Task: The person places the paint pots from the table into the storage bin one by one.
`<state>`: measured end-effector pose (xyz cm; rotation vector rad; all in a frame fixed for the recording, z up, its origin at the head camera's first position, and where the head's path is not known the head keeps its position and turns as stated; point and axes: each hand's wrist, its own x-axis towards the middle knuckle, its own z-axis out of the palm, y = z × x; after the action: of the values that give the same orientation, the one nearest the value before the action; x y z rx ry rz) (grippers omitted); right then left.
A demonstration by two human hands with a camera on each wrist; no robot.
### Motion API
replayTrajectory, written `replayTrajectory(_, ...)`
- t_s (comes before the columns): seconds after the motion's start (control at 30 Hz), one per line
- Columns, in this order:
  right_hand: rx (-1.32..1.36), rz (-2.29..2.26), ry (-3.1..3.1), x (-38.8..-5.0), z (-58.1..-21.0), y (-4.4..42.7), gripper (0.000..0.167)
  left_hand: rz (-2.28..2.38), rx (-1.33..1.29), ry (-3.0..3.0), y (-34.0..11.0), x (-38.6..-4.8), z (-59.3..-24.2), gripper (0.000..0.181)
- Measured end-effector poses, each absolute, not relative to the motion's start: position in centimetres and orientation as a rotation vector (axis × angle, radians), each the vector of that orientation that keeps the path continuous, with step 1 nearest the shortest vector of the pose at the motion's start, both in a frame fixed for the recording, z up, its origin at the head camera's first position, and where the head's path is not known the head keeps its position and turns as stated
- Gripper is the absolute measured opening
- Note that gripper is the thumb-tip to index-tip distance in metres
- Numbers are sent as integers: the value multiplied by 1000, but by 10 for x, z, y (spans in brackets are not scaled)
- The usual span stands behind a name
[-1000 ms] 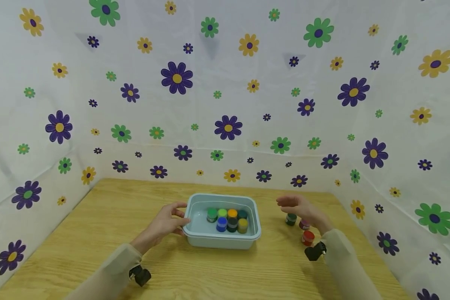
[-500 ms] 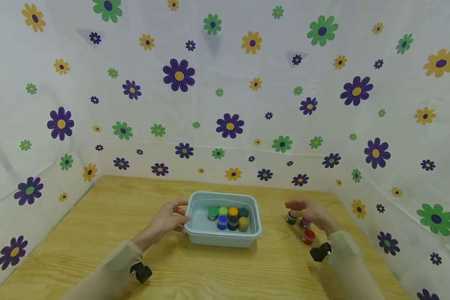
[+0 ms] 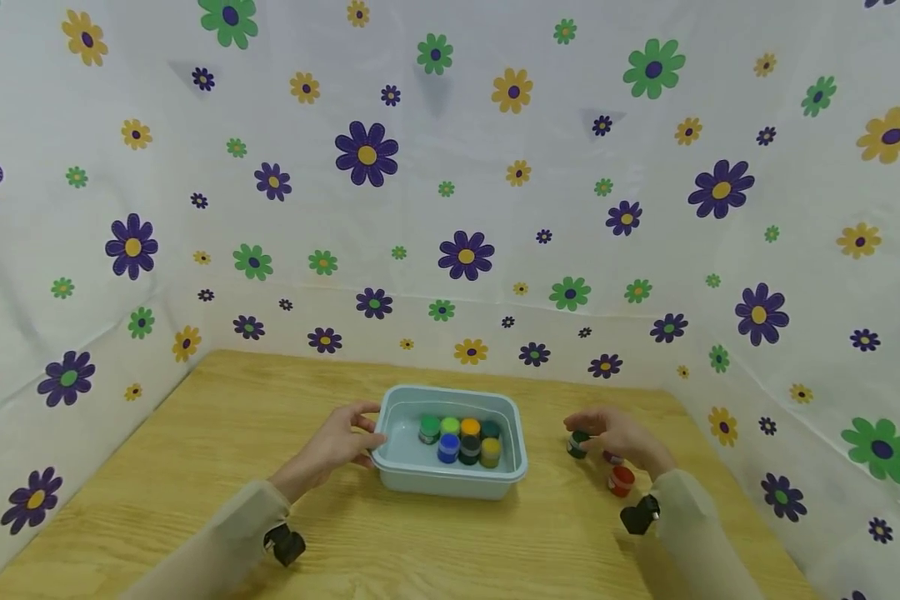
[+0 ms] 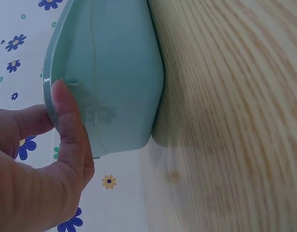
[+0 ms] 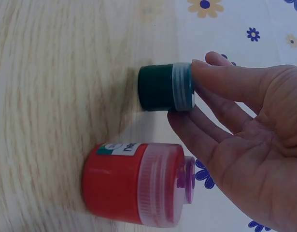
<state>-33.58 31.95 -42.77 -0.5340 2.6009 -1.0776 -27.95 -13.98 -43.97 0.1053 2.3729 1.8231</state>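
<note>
A light blue tub (image 3: 450, 482) stands mid-table, holding several small paint jars, among them a blue one (image 3: 448, 448) and an orange one (image 3: 470, 427). My left hand (image 3: 332, 442) pinches the tub's left rim, thumb on one side and fingers against the outer wall (image 4: 124, 72). At the right, my right hand (image 3: 621, 433) has its thumb and fingers around the lid of a dark green jar (image 5: 157, 88), which stands on the table. A red jar (image 3: 621, 480) stands nearer the front, and a purple jar (image 5: 189, 180) shows partly behind it in the right wrist view.
The wooden table (image 3: 420, 554) meets a white flowered cloth (image 3: 420, 225) at the back and both sides. Black wrist cameras sit on both cuffs, the right one (image 3: 640, 515) just in front of the red jar.
My right hand has come down over the dark green jar, and its fingers have closed about the lid. My left hand has stayed on the tub's rim. The head view has shifted slightly.
</note>
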Motion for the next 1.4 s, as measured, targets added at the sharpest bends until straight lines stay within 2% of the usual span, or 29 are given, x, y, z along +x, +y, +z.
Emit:
replayTrajectory(0.57,-376,-1168,2563,-340,-444,320,46,1854,124,2357,-138,-277,-442,54)
replayTrajectory(0.83,-341,-1246,2547,-335,-438,311,54,1852,130,2364,-138,-277,-442,54)
replayTrajectory(1.4,-314,-1529,2387,-328,-420,275,57,1868,143,2348,-140,-278,-441,54)
